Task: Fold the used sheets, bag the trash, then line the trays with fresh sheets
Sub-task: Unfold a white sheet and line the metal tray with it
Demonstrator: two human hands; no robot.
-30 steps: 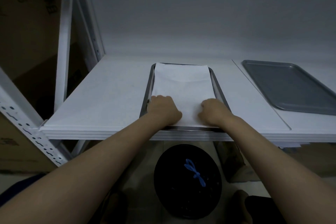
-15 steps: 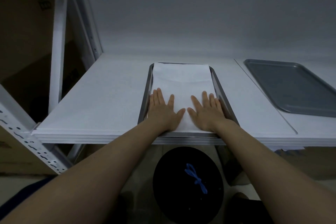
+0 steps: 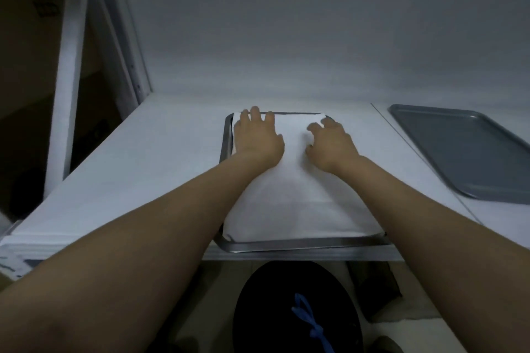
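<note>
White sheet (image 3: 298, 203) spread inside the tray (image 3: 301, 245) at the surface's (image 3: 143, 166) front edge. Left hand (image 3: 256, 140) flat on the sheet at the tray's far left corner, fingers straight. Right hand (image 3: 332, 146) at the tray's far right, fingers loosely bent, tips touching the sheet, gripping nothing. Second grey tray (image 3: 470, 152) well right of the tray.
</note>
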